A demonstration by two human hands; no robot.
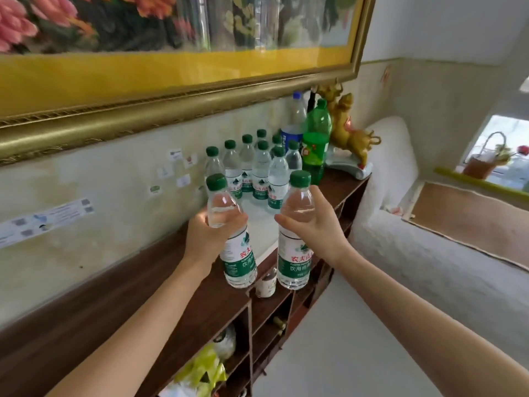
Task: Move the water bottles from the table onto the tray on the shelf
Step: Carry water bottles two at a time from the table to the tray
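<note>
My left hand [210, 234] grips one clear water bottle [239, 262] with a green cap and green label around its upper body. My right hand [316, 224] holds a second, matching water bottle [294, 262] the same way. Both bottles hang upright in the air over the front of the dark wooden shelf [120, 285]. Beyond them a white tray [262, 227] lies on the shelf top, and several more green-capped bottles [257, 167] stand in rows at its far end. The near part of the tray is bare.
A tall green soda bottle [316, 138], a blue-labelled bottle [294, 121] and a golden animal figurine [346, 130] stand at the shelf's far end. A framed painting [171, 53] hangs overhead. Lower shelf cubbies hold a small jar [266, 285] and bags. A white-covered couch [415, 239] sits to the right.
</note>
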